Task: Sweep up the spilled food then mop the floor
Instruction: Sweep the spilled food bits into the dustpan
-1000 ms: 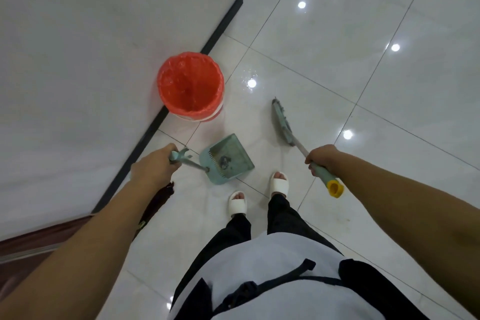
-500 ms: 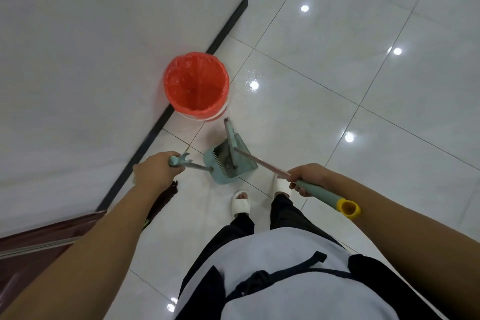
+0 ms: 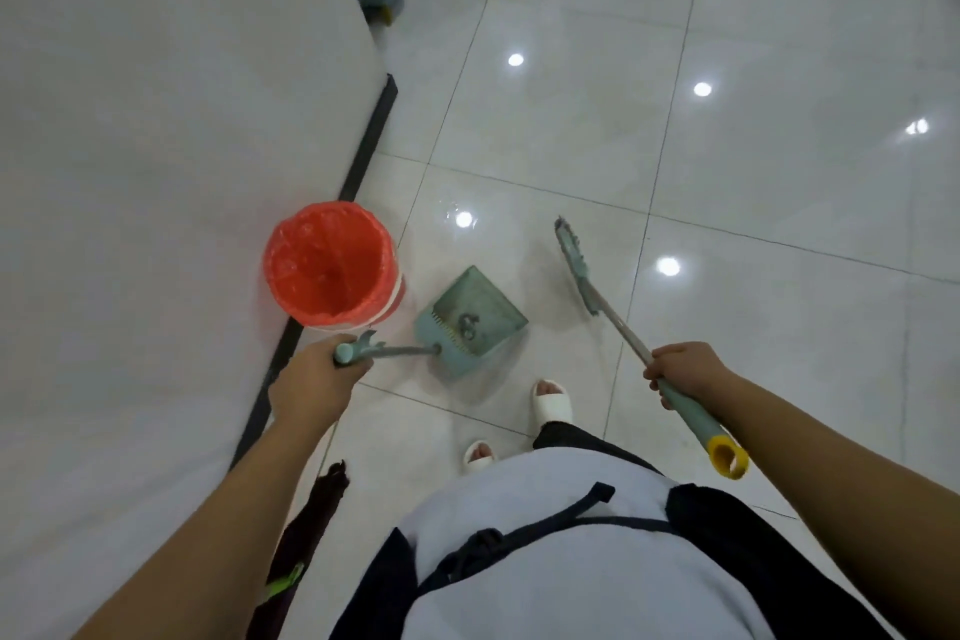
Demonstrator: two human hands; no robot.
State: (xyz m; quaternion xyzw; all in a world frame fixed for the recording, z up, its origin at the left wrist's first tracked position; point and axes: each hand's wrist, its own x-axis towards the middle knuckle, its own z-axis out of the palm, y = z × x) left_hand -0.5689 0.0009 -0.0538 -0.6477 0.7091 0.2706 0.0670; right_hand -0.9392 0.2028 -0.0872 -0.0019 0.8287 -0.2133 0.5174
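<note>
Red-lined bin (image 3: 330, 265) at left; left hand (image 3: 311, 382) grips the dustpan (image 3: 470, 320), scraps inside. Right hand (image 3: 685, 372) clamps the broom (image 3: 597, 296), just swung back out of the pan: sweeping's nearly done, emptying next.

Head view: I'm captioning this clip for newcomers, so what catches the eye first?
The bin with the bright orange liner by the wall. Right of it, the left hand holds a teal dustpan with a dark scrap inside; the right hand holds the broom.
</note>
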